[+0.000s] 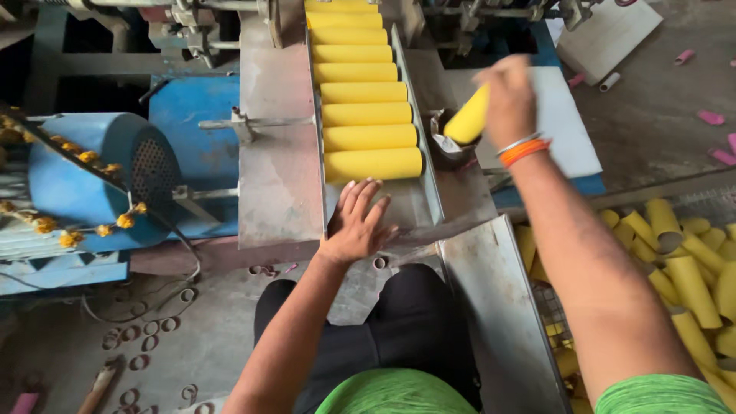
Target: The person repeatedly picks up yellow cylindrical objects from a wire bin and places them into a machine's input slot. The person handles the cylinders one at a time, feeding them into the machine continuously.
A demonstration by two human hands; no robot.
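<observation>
Step in hand, as judged: feeding the tray. Your right hand (507, 100) is closed around one yellow cardboard tube (468, 116), held tilted above the small dark pot (448, 149) just right of the sloped metal tray (418, 203). Your left hand (356, 222) rests open and flat at the tray's near end, holding nothing, just short of the nearest tube in the yellow row (368, 115). Next move likely calls for laying the held tube square behind that row.

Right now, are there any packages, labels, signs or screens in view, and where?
None show: no packages, labels, signs or screens.
Yellow tubes: plain cylinders lined up on the metal chute.
Right hand holds one yellow tube, unmarked.
White board: blank, top right.
</observation>
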